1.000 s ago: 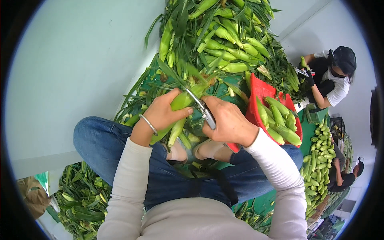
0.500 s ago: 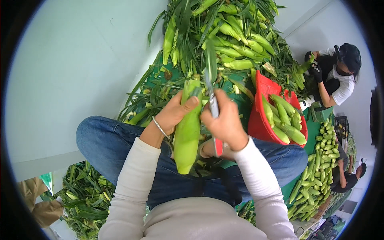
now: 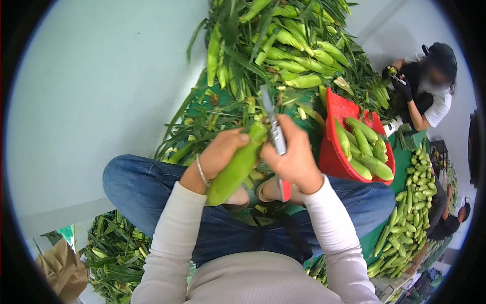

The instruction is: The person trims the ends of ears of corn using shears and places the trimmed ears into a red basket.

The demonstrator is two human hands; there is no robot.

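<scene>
Clasped round a cob [image 3: 237,171], the left hand [image 3: 221,152] is the nearer; the cob's long axis slants away rightward, its narrow end just beside the cutter [image 3: 277,138] gripped in the right hand [image 3: 292,154]. Farther right sits a red basket [image 3: 331,152].

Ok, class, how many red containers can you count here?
1: the red container stands just beyond the person's right leg, holding green corn ears. Others may be hidden.
</scene>
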